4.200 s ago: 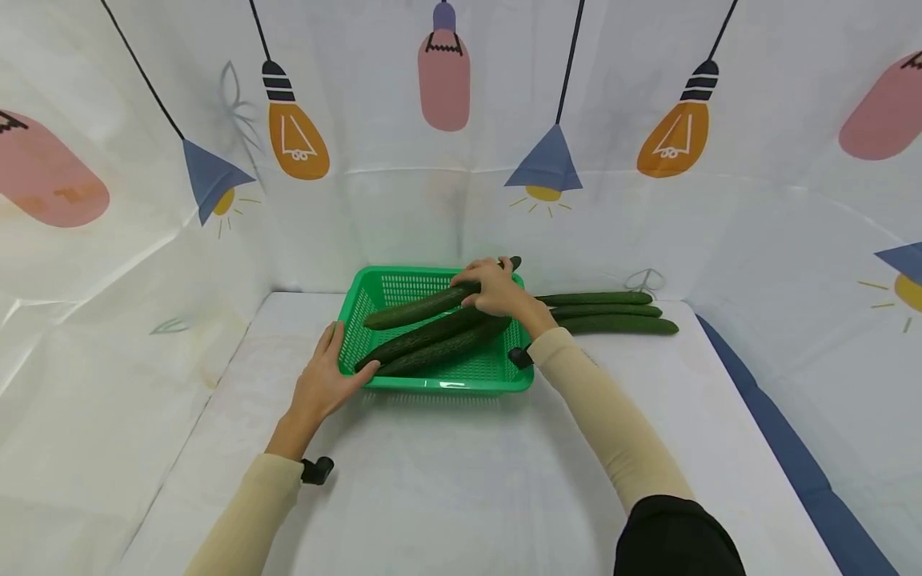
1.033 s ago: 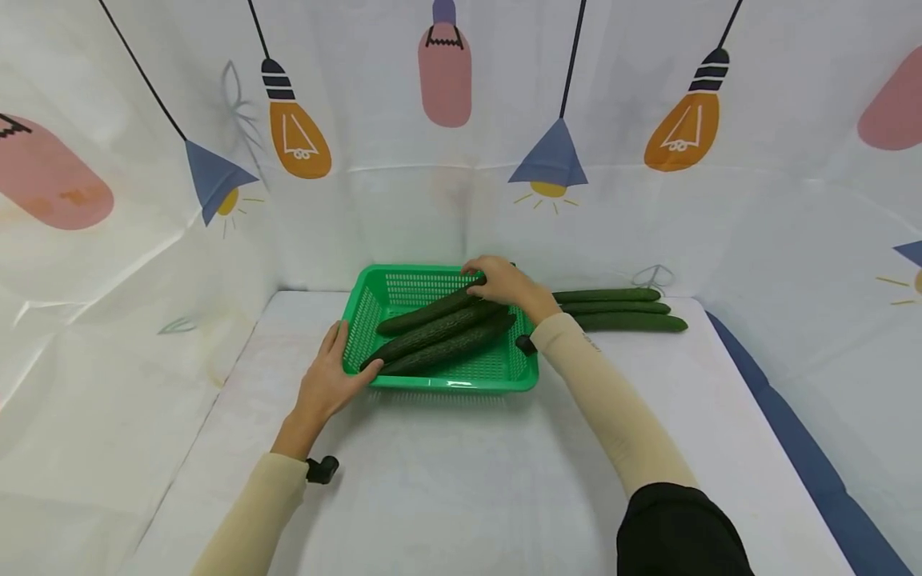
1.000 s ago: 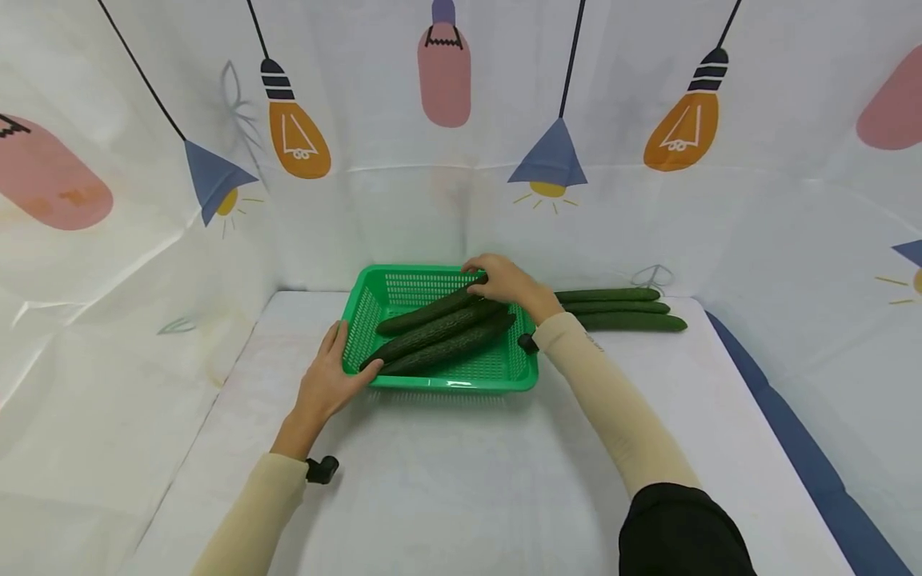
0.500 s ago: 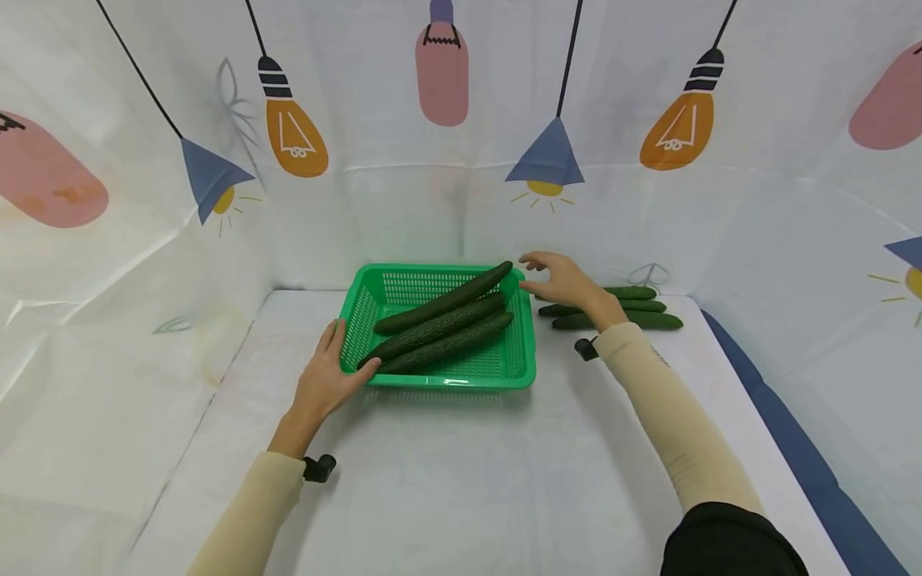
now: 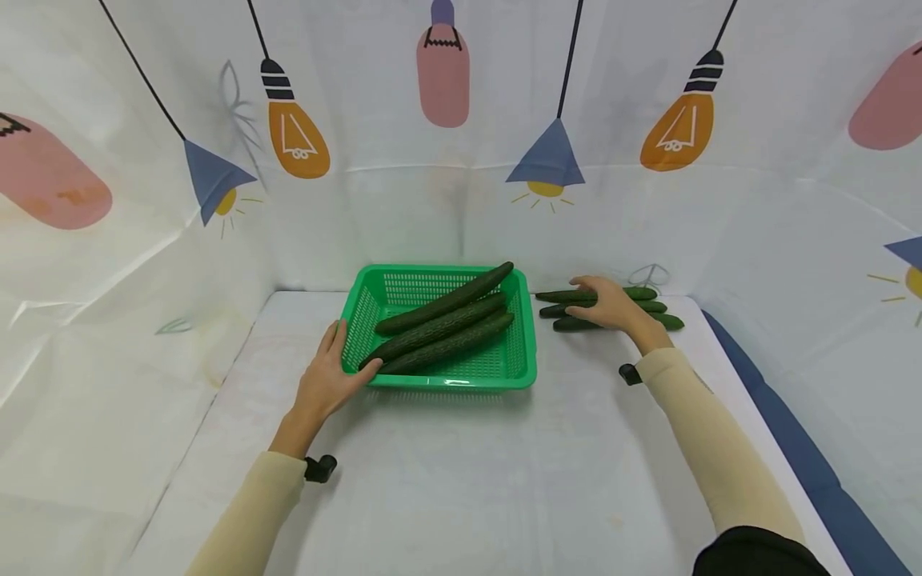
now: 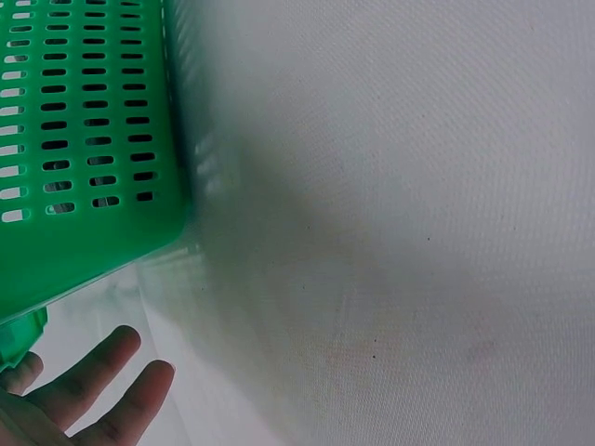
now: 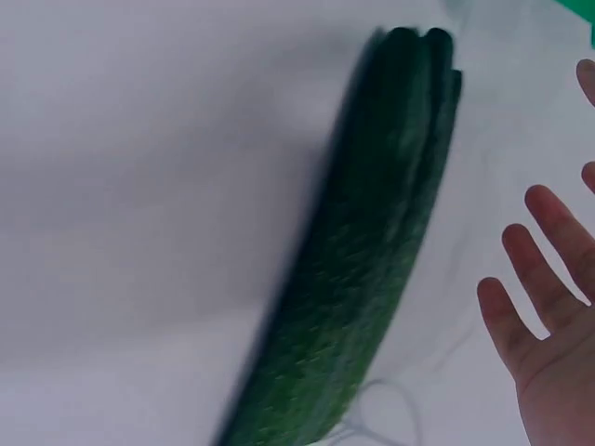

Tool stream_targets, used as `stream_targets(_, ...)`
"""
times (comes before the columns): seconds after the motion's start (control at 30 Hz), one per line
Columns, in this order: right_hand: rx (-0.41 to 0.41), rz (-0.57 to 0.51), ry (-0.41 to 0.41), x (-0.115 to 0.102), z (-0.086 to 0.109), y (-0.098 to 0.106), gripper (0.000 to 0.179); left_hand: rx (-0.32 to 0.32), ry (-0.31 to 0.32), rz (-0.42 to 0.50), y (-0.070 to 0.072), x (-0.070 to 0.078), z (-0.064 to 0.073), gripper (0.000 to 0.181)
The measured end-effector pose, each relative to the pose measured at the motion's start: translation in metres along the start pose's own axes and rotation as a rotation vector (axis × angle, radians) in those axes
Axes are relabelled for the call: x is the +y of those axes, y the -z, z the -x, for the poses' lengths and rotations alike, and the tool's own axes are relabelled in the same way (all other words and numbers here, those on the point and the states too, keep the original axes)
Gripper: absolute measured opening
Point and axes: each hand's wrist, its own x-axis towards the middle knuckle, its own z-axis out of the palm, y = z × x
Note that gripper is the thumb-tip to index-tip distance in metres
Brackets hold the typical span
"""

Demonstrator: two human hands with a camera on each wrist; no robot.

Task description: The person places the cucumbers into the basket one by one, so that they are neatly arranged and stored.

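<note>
A green plastic basket (image 5: 446, 382) stands on the white table with three dark cucumbers (image 5: 441, 330) lying side by side in it, slanting up to the right. My left hand (image 5: 327, 380) holds the basket's left front corner, thumb over the rim and fingers along the outside. In the left wrist view, fingers (image 6: 88, 376) stretch out beside the basket wall (image 6: 84, 121). To the basket's right my right hand (image 5: 608, 306) hovers over three more cucumbers (image 5: 641, 306), fingers spread and holding nothing. The right wrist view shows these cucumbers (image 7: 358, 251) close together, apart from the fingertips.
A white sheet (image 5: 461, 208) printed with lamps and bulbs hangs behind the table (image 5: 461, 480). Blue cloth (image 5: 792, 448) runs along the table's right edge. Small black cameras sit at both wrists.
My right hand has let go of the third cucumber, which now leans in the basket with its tip at the rim. It has moved right over the other cucumbers. The left hand stays.
</note>
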Motion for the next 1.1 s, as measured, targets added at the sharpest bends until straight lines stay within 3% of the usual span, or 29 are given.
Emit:
stream_targets(0.37,0.016,0.176,-0.156,0.039,0.035,-0.011,0.089,0.006,-0.003,-0.007,-0.001,0.0,-0.001,0.107)
stream_targets(0.67,0.093,0.174,-0.24,0.072,0.06,-0.006,0.093,0.009,0.002,-0.013,-0.001,0.0,0.0,0.107)
stream_targets(1.1,0.067,0.16,-0.271,0.088,0.071,-0.003,0.096,0.003,0.004,-0.015,-0.001,0.0,0.001,0.106)
